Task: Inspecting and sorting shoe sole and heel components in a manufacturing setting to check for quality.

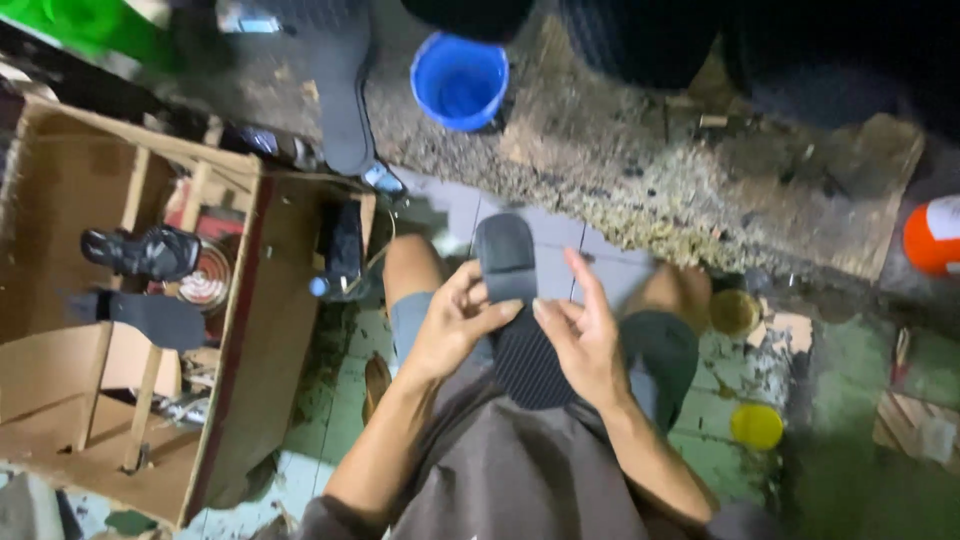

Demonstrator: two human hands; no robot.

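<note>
A dark shoe sole (pixel 512 300) with a ribbed tread lies lengthwise over my lap, its smooth toe end pointing away from me. My left hand (pixel 455 320) grips its left edge, thumb laid across the top. My right hand (pixel 580 330) touches the right edge with the fingers spread and the index finger raised. Under my right wrist, on my right knee, rests another dark sole (pixel 660 350). My knees and grey shorts show beneath both hands.
A cardboard box on a wooden frame (pixel 240 330) stands at my left, with a black sandal (pixel 145 252) and a flat sole (pixel 160 318) on it. A blue bucket (pixel 460 82) is ahead. Two yellow lids (pixel 756 425) and an orange-and-white container (pixel 935 235) lie to the right.
</note>
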